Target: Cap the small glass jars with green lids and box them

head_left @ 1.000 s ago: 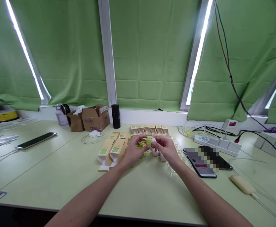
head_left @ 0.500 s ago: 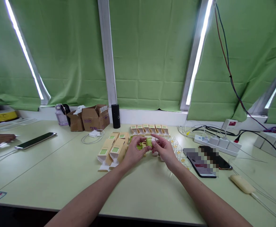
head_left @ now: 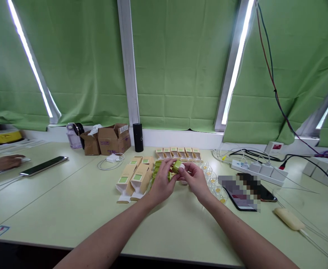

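My left hand point(head_left: 161, 182) and my right hand point(head_left: 195, 180) meet over the middle of the table point(head_left: 68, 201), both pinching one small green-and-white item point(head_left: 177, 166). Under my fingers lie more green pieces point(head_left: 156, 169). Just left of my hands lies a heap of open tan cartons with green labels point(head_left: 134, 176). Behind my hands stands a row of small tan boxes point(head_left: 178, 153). To the right of my right hand sit several clear cups with yellow contents point(head_left: 214, 183).
Two phones point(head_left: 248, 192) lie right of the cups, a power strip point(head_left: 257, 170) with cables behind them. Cardboard boxes point(head_left: 109, 139), a black cylinder point(head_left: 137, 137) and a bottle point(head_left: 71, 136) stand at the back. Another person's hand point(head_left: 3, 163) rests far left near a dark tablet point(head_left: 43, 166).
My hands lifted the green-and-white item slightly and turned it; my right hand slid left over it. The other person's hand came into view at the far left.
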Demonstrator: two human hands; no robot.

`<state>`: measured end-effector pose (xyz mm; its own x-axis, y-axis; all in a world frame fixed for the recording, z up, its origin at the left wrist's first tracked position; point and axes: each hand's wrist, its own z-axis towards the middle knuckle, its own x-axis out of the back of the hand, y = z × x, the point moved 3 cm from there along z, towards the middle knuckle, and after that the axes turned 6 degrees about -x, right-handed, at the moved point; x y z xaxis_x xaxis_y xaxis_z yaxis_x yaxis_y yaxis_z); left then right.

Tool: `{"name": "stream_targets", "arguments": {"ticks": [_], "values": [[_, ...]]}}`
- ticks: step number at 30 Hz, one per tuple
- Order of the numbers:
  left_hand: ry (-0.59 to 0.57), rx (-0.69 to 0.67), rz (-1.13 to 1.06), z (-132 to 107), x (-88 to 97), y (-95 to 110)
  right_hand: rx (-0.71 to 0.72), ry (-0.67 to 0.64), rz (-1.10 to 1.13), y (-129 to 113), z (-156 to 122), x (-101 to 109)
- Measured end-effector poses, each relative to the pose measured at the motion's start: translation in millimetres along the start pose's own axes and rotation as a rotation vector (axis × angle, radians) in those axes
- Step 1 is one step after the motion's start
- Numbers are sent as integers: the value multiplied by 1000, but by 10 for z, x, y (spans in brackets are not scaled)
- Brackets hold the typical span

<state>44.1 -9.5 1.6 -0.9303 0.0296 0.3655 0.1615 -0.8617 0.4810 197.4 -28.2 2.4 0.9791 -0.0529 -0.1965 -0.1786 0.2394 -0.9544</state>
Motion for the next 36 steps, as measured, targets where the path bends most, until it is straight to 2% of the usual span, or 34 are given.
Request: {"name": "stream_targets", "arguments": {"ticks": [5, 11, 14, 17, 20, 28, 36], "values": [[49, 76, -185, 29, 22, -50, 126, -58, -146, -60, -40, -1], [46, 217, -469, 80, 41, -2, 516, 47, -607, -156, -117, 77], [-7, 307, -570, 64, 24, -10, 716, 31, -841, -180, -166, 59], [-54, 366, -592, 39, 2, -45, 830, -13, -928, -177, -187, 38], [-55, 367, -613, 37, -12, -53, 876, -49, -948, -148, -180, 30], [-69, 379, -698, 50, -18, 38, 902, -2, -1004, -105, -173, 38], [-66, 381, -681, 43, 3, 8, 940, -4, -1071, -121, -204, 17]]}}
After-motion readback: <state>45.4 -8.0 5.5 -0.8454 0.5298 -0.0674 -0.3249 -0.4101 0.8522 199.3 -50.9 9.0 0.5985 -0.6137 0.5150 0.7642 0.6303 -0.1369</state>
